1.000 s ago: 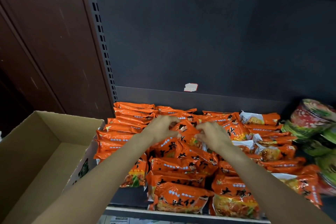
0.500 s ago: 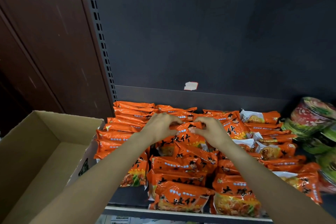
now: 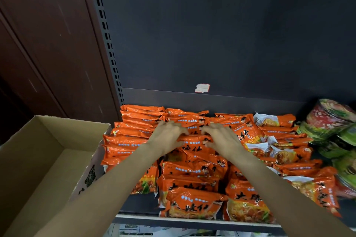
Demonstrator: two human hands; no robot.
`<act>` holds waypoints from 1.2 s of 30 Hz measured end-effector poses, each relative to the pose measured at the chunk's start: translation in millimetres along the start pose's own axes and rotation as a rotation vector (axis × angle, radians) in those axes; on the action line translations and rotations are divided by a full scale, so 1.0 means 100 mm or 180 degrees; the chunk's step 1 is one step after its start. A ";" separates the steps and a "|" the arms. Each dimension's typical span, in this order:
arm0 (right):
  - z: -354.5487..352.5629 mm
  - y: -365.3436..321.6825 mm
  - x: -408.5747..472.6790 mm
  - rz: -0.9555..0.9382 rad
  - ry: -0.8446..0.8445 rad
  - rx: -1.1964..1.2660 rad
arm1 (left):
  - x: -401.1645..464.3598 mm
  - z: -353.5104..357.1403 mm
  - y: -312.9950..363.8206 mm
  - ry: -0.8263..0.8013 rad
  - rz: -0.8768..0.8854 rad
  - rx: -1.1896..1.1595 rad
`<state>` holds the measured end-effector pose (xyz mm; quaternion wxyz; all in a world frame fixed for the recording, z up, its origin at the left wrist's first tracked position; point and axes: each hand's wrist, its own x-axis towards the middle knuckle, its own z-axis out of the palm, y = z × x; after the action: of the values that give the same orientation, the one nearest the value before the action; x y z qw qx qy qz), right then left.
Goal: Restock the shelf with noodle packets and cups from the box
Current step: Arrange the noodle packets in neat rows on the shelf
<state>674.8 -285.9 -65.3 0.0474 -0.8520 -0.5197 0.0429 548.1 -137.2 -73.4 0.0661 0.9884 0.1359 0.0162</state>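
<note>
**Settling a packet into the middle row**

Head view: both hands are over the middle of the dark metal shelf [image 3: 192,221], working on 1 glossy orange plastic noodle packet [image 3: 194,139] that lies across the top of the centre stack. The left hand [image 3: 169,136] lies on the packet's left end with fingers spread and only lightly bent, pressing down, not pinching. The right hand [image 3: 221,137] does the same on the right end, its fingertips reaching toward the back of the row. Neither hand is curled round anything, so both read as open and flat on the wrapper.

The step in hand looks like the tidying part of a placement: the packet is already on the shelf and is being pushed level and back among its neighbours. More orange packets fill the rows to the left, front and right, several of them tilted or overlapping. At the far right stand round noodle cups with green and red printed lids [image 3: 327,121], just beside the packet rows.

The brown cardboard box [image 3: 38,159] sits open at the left, touching or nearly touching the shelf's front corner. The part of its floor that shows holds no packets; the near end is out of frame.

The next move would call for lifting both hands clear without dragging the slippery wrapper forward, then checking the box for anything left.
</note>
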 end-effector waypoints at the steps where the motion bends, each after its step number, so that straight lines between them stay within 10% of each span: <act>1: 0.04 0.01 -0.01 0.0037 -0.0071 -0.0100 | -0.03 0.02 0.02 -0.0053 0.0009 -0.0035; 8: 0.03 0.15 -0.13 0.0025 0.0102 0.1093 | -0.18 0.01 -0.06 0.0060 0.0123 -0.1007; 25: 0.12 0.11 -0.29 -0.0397 -0.0201 0.0357 | -0.45 -0.05 -0.02 -0.0127 -0.0361 0.0264; 30: 0.10 0.09 -0.40 -0.0403 -0.0113 0.0805 | -0.59 -0.04 0.04 0.0108 -0.0197 -0.0651; 36: 0.08 0.00 -0.57 -0.0351 -0.0736 0.1090 | -0.77 -0.12 0.22 -0.0826 -0.0028 -0.0520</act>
<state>647.6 -336.0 -71.4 0.1338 -0.7912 -0.5526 0.2254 478.7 -177.2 -59.6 0.1634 0.9729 0.1288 -0.1011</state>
